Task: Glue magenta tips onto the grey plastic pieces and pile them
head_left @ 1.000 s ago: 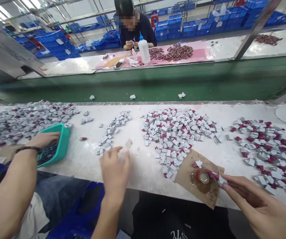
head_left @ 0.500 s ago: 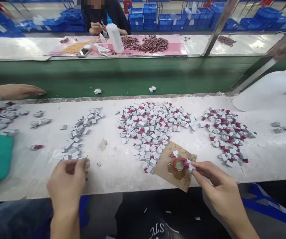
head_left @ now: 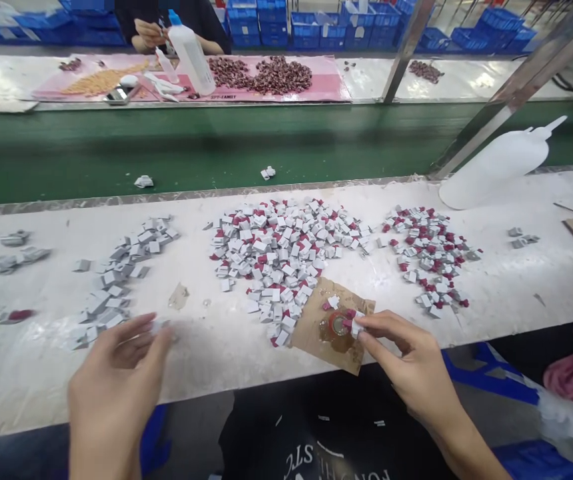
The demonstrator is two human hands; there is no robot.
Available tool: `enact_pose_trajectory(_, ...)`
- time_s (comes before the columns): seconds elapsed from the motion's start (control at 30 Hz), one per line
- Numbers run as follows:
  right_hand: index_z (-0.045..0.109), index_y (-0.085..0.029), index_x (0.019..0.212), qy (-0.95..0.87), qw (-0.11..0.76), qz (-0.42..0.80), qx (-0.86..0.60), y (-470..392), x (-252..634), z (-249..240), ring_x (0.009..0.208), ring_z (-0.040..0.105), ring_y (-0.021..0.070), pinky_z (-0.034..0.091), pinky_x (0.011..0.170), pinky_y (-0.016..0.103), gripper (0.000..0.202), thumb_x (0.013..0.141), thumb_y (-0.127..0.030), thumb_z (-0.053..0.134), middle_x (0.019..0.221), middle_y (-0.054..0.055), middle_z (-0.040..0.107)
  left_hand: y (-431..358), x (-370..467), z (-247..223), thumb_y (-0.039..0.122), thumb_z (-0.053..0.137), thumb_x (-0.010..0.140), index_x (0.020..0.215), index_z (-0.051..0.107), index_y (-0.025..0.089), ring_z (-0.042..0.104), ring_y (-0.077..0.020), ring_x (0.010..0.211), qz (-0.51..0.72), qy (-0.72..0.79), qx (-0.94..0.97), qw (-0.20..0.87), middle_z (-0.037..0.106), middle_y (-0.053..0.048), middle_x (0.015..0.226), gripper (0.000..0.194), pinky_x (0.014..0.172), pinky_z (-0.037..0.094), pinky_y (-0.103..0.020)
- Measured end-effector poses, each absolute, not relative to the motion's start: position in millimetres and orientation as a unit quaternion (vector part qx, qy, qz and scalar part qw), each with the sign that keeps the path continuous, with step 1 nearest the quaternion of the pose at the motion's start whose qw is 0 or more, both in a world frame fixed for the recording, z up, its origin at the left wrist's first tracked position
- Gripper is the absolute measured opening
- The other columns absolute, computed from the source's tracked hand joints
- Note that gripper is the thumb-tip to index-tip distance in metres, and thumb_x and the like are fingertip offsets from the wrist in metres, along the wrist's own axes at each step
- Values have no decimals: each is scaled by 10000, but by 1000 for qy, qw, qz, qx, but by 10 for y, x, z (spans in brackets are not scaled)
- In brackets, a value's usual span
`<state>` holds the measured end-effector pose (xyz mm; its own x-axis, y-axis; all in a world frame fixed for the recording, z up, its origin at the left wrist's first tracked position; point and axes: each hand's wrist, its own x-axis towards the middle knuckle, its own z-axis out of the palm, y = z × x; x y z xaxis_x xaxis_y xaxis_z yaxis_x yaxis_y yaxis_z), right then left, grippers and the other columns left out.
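Observation:
My right hand (head_left: 406, 360) pinches a small grey-and-magenta plastic part (head_left: 355, 323) between thumb and fingertips. The part's magenta end is at a small red-rimmed round cap (head_left: 338, 325) in a wet brown patch on a cardboard piece (head_left: 316, 333). Another grey-and-magenta part (head_left: 333, 303) lies just behind the cap. My left hand (head_left: 119, 373), smeared by motion, has a pale grey piece (head_left: 160, 325) between its thumb and fingertips. It is beside a row of plain grey pieces (head_left: 116, 277). A large heap of grey-and-magenta parts (head_left: 281, 247) lies between my hands.
Another heap of parts (head_left: 429, 257) lies on the right, before a leaning white squeeze bottle (head_left: 496, 163) and a metal post (head_left: 506, 93). A green belt (head_left: 206, 143) runs behind my table. Across it, a person works at a pink mat (head_left: 331, 83) with a white bottle (head_left: 191, 57).
My view has turned right, so the table appears shifted left. My left hand has moved right from the grey row. The other person's hand at left has left view. My right hand stays at the cap.

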<state>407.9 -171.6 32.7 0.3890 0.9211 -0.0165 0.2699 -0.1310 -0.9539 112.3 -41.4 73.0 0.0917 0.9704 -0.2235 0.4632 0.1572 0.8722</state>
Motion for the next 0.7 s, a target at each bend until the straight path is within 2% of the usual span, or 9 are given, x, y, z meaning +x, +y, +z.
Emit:
enact_pose_trajectory(0.13, 957, -379, 1103, -345, 577, 427, -604, -1581, 4080, 373, 989, 904, 288, 769, 849, 385, 127, 990, -429, 926, 1074, 45, 914, -465, 1713, 706, 705, 889, 784, 1234, 801, 344, 851, -387, 998, 295, 543, 584, 527, 867, -64, 981, 584, 755, 742, -517)
enact_pose_trajectory(0.23, 952, -399, 1109, -284, 626, 473, -551, -1444, 4055, 408, 1002, 914, 283, 767, 922, 405, 176, 949, -467, 978, 1087, 27, 931, -486, 2040, 624, 608, 871, 897, 1170, 798, 300, 857, -324, 975, 299, 474, 568, 603, 869, -74, 1022, 418, 806, 741, -459)
enact_pose_trajectory(0.4, 954, -361, 1101, -285, 630, 464, -553, -1322, 4069, 436, 1020, 894, 290, 762, 928, 433, 243, 915, -511, 998, 1086, 51, 923, -463, 2310, 565, 432, 838, 995, 1151, 783, 278, 871, -262, 1020, 303, 381, 519, 703, 877, -69, 1090, 226, 912, 742, -407)
enact_pose_trajectory(0.57, 957, -343, 1078, -290, 635, 441, -564, -1307, 4101, 412, 1014, 883, 286, 758, 923, 424, 231, 903, -487, 1000, 1061, 49, 909, -432, 2375, 570, 389, 832, 1004, 1134, 787, 290, 873, -256, 1009, 300, 361, 516, 716, 871, -50, 1044, 170, 890, 741, -386)
enact_pose_trajectory(0.7, 960, -352, 1081, -331, 612, 445, -564, -1292, 4128, 453, 1047, 883, 286, 758, 957, 435, 171, 944, -453, 966, 1086, 49, 909, -447, 2388, 546, 378, 817, 1019, 1134, 820, 294, 858, -256, 1029, 295, 358, 537, 705, 865, -57, 1104, 142, 943, 735, -400)
